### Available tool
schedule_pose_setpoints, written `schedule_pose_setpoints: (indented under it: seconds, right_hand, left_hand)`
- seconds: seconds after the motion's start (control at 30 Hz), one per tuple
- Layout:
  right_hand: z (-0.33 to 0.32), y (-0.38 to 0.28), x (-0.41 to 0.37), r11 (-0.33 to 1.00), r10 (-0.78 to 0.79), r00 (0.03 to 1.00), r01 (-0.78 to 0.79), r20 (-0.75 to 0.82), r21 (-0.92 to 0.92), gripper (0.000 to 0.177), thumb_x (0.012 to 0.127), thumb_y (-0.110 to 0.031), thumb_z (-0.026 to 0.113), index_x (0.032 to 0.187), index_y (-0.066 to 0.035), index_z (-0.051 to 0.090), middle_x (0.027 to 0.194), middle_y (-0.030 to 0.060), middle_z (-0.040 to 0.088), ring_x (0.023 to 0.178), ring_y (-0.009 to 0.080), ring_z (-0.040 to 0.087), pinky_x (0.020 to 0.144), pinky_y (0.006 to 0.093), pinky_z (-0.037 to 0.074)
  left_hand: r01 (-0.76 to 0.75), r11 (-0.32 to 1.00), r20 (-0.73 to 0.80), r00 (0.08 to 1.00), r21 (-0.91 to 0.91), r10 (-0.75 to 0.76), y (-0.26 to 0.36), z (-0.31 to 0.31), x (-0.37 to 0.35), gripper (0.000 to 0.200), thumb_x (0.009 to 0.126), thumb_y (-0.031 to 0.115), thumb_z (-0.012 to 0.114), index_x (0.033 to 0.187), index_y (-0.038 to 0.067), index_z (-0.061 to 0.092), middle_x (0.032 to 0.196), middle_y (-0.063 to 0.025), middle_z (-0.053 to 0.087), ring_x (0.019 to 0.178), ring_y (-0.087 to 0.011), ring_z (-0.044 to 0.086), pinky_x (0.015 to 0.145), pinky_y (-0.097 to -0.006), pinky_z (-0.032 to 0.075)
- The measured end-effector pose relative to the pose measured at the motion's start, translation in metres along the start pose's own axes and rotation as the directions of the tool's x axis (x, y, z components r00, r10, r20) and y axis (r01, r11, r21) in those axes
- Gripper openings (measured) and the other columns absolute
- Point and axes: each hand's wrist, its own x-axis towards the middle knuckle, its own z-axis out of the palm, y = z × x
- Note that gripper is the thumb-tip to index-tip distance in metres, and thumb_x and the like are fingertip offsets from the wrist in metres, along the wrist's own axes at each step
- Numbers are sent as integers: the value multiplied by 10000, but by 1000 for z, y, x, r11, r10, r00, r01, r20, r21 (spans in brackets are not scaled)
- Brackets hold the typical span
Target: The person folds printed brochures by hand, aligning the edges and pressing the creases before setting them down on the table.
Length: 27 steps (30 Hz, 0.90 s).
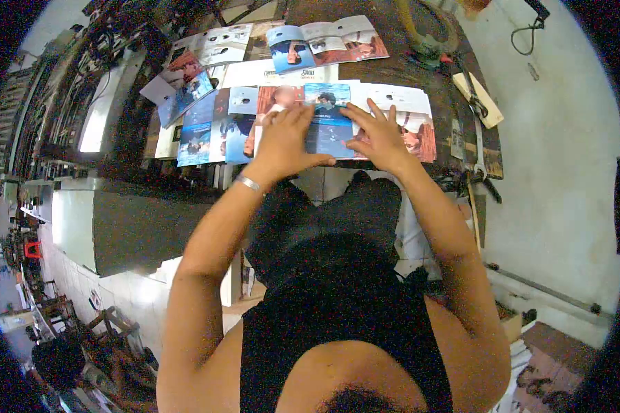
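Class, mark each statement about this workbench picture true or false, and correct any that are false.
1. The left hand and right hand are both over the row of glossy, colour-printed leaflets. True.
2. The shiny silver band is worn on the right wrist. False: the band is on the left wrist.
3. A grey metal wrench lies to the right of the row of leaflets. True.
4. The person wears a white long-sleeved shirt. False: the top is black and sleeveless.
5. An opened blue, white and rust-red leaflet lies beyond the hands. True.
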Motion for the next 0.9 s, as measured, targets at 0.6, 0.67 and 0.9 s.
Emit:
schedule_pose_setpoints:
  seconds: [0.6, 0.67, 0.9]
  right_hand:
    - [5, 6, -7, 996, -83, 992, 82, -93, -23, 754, 945, -586, 632, 1610, -268, 475, 1668, 121, 441, 1568, 459, 303, 1238, 757, 71]
    - [1, 3, -6, 996, -73, 995, 69, -74, -56, 735, 937, -587, 641, 1589, -274, 508, 1668, 119, 437, 1570, 450, 301, 1240, 753, 78]
    - [13, 11, -8, 994, -83, 991, 74, -106, -79, 755, 912, -676, 658, 1529, -252, 567, 1666, 91, 438, 1586, 401, 283, 1235, 765, 99]
  left_hand:
    - [97, 981, -394, 906, -170, -158, -4, 33, -35, 387, 989, 308, 736, 1300, 77, 721, 1024, -182, 791, 849, -313, 783, 727, -423, 606]
    - [215, 909, -308, 892, -357, -332, 10, 8, -39, 368, 991, 265, 741, 1293, 57, 721, 1017, -176, 796, 858, -280, 793, 720, -392, 606]
    - [288, 520, -66, 826, -804, -560, -1, 3, -42, 323, 994, 230, 767, 1186, -27, 726, 999, -117, 775, 828, -186, 745, 725, -307, 591]
